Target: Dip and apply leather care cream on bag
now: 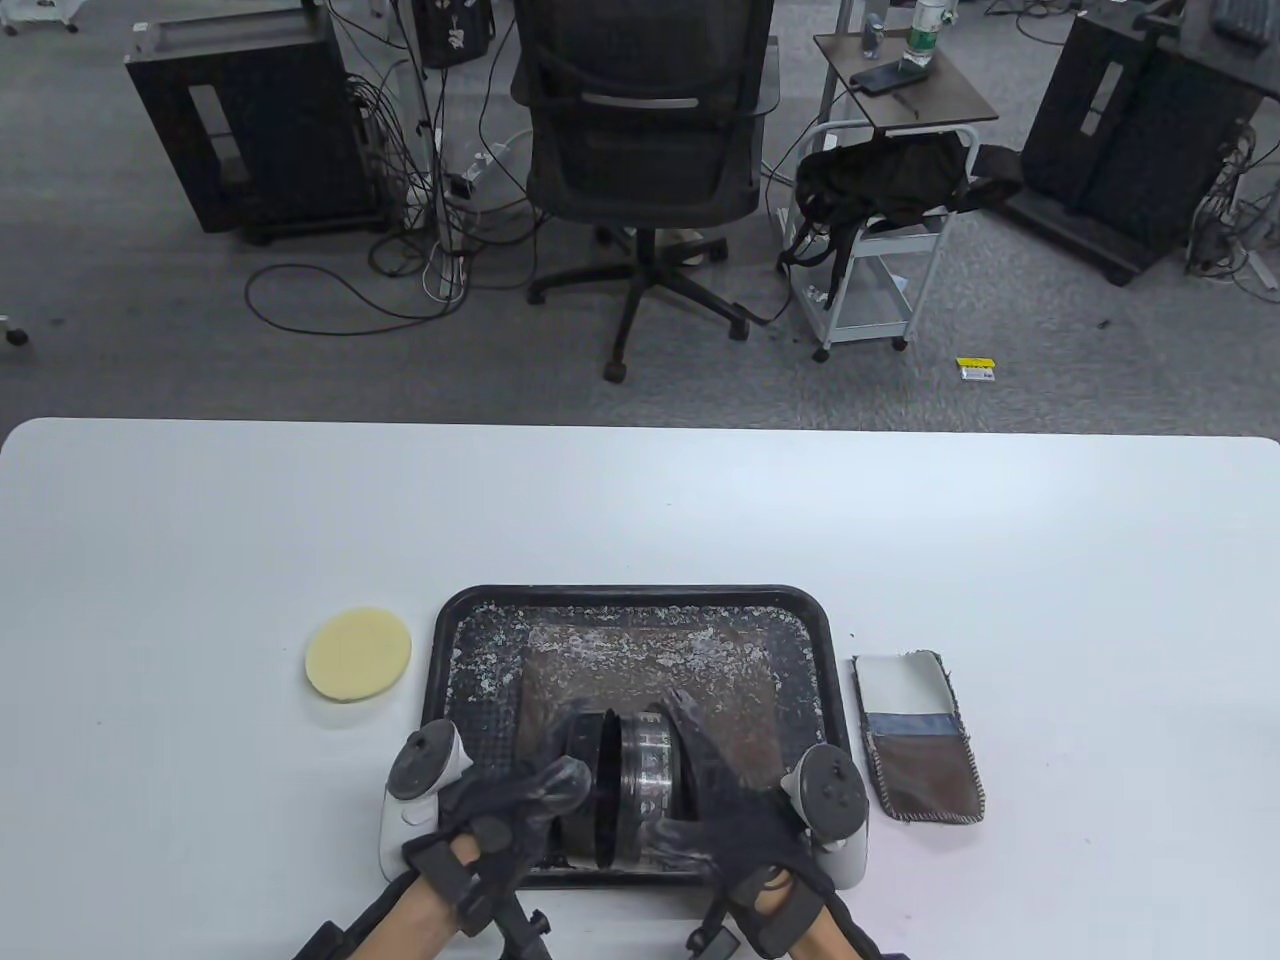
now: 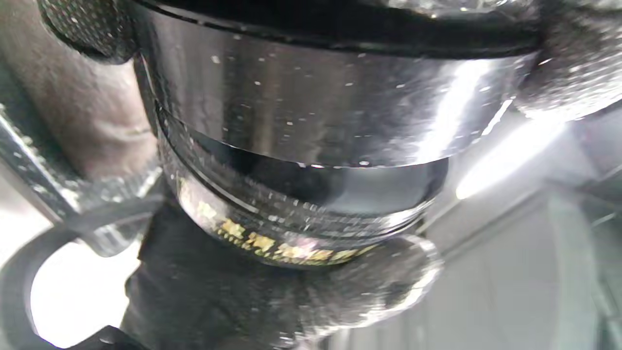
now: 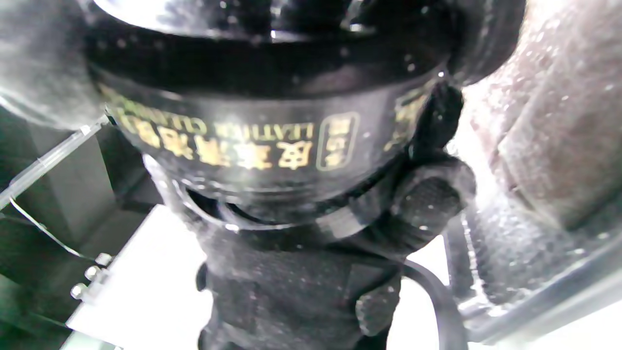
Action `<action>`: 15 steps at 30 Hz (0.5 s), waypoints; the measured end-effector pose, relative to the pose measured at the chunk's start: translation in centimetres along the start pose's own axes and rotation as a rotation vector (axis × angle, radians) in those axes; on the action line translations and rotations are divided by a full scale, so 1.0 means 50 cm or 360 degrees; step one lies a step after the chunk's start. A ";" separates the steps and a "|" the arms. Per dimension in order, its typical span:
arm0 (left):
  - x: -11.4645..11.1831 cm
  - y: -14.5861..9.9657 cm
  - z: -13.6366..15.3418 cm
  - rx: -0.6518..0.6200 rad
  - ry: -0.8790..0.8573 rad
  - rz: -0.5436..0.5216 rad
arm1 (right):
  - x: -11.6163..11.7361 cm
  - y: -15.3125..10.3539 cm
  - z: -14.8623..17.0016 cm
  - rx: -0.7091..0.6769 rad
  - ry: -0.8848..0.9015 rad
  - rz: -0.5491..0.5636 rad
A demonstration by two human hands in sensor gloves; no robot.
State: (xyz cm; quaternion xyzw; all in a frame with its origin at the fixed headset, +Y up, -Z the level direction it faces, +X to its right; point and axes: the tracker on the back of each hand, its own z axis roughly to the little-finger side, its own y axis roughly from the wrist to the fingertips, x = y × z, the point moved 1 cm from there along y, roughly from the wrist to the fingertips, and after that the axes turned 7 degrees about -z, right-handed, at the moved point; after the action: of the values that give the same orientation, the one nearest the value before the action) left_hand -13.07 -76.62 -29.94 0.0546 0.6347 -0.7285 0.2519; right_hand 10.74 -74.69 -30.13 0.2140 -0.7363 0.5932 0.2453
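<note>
Both hands sit right at the near edge of my table view, over a black tray (image 1: 640,597). My left hand (image 1: 500,810) has its fingers curled round the black lid (image 1: 582,765) of a jar, and my right hand (image 1: 735,800) wraps the jar (image 1: 650,765) itself, fingers over the top of it. So each hand is clamped on its own half, with the jar lying on its side between them, above the near part of the tray.

Left wrist view, close up: the shiny lid (image 2: 311,97) fills the frame, and I can see a gap between it and the jar body (image 2: 291,228) with its gold print, so the lid sits partly off. Gloved fingertips (image 2: 559,73) press the lid's edge.

Right wrist view: the jar (image 3: 252,141) shows gold lettering, upside down, with some Latin letters and some Chinese characters; my gloved thumb (image 3: 427,199) presses against its lower side.

Under the jar, a brown leather piece (image 1: 650,670) lies flat in the tray, flecked with white; I cannot tell whether it is the bag. A round yellow sponge (image 1: 358,655) rests on the white table (image 1: 200,520) left of the tray, apart from it. On the tray's right lies a small pouch (image 1: 918,735), white at the far end, brown at the near end, just beside the rim.
</note>
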 end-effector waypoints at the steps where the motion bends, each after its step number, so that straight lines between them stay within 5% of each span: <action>1: 0.005 -0.001 -0.006 -0.0024 0.0058 -0.0015 | -0.003 0.000 0.002 -0.0011 0.0063 0.0012; 8: 0.071 -0.035 -0.125 -0.0458 0.1186 -0.0509 | -0.032 -0.008 0.033 -0.0145 0.0782 0.0003; 15: 0.148 -0.075 -0.172 -0.0114 0.1718 -0.0932 | -0.068 -0.025 0.044 -0.0176 0.1008 0.0221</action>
State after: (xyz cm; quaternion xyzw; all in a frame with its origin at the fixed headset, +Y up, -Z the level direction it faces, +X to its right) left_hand -23.20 -70.40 -31.16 0.2307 0.6855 -0.6151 -0.3139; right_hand 13.95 -77.00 -31.65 -0.0453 -0.6674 0.6046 0.4323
